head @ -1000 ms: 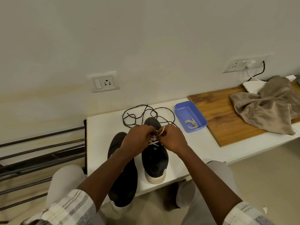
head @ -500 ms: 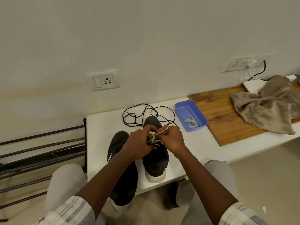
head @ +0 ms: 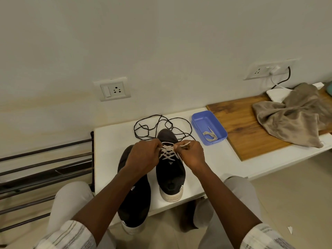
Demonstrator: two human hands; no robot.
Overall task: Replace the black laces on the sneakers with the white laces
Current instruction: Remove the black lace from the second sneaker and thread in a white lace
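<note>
Nearest the camera, two striped sleeves and pale-trousered knees frame the view, and both forearms reach forward over the white counter [head: 111,141]. Below the left forearm lies the nearer sneaker [head: 133,203], black with a white sole, its heel hanging over the counter's front edge; its lacing is hidden by the arm.

Just beside it to the right stands the laced sneaker [head: 170,175], heel toward the person. The left hand [head: 142,155] and right hand [head: 191,155] meet over its front half. The white lace [head: 167,152] crosses in a zigzag between the two sets of fingers. The right fingers [head: 177,147] are closed narrow, pinching one end of the lace, whose tip pokes out past them. The left fingers [head: 156,143] are curled tight on the lace at its other side.

Just beyond the fingers, the black lace [head: 161,126] lies in loose loops round the shoe's toe. Beyond and right of the right fingers sits a blue tray [head: 197,116] holding a spare white lace [head: 210,136]. Farther right is a wooden board [head: 242,126] with a beige cloth [head: 291,114] crumpled on it. Left of the left fingers runs a rack of metal bars [head: 45,168]. On the wall beyond is a socket [head: 112,89].
</note>
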